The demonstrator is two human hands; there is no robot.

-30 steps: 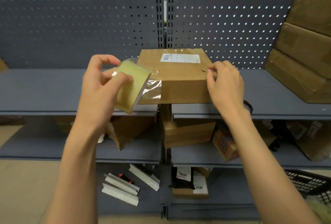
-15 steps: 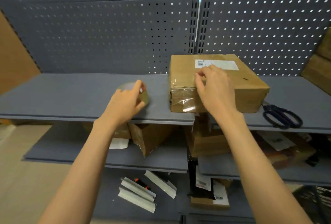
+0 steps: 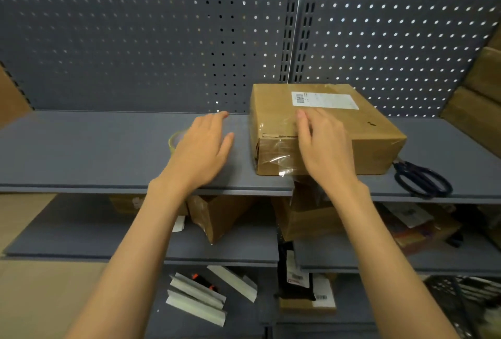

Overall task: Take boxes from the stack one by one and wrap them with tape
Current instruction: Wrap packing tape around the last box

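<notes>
Cardboard box [image 3: 325,132] sits on the grey shelf [image 3: 81,149], right of centre frame. The right hand [image 3: 322,146] presses flat on its taped front edge. The left hand [image 3: 203,146], fingers straight, hovers over the tape roll [image 3: 174,140] just left of the box. Scissors [image 3: 420,181] lie at the box's right.

Right hand [image 3: 326,146] flat on cardboard box [image 3: 349,132], pressing clear tape; left hand [image 3: 202,149] open above tape roll [image 3: 174,139] on shelf [image 3: 81,149]; scissors [image 3: 421,180] beside box.
</notes>
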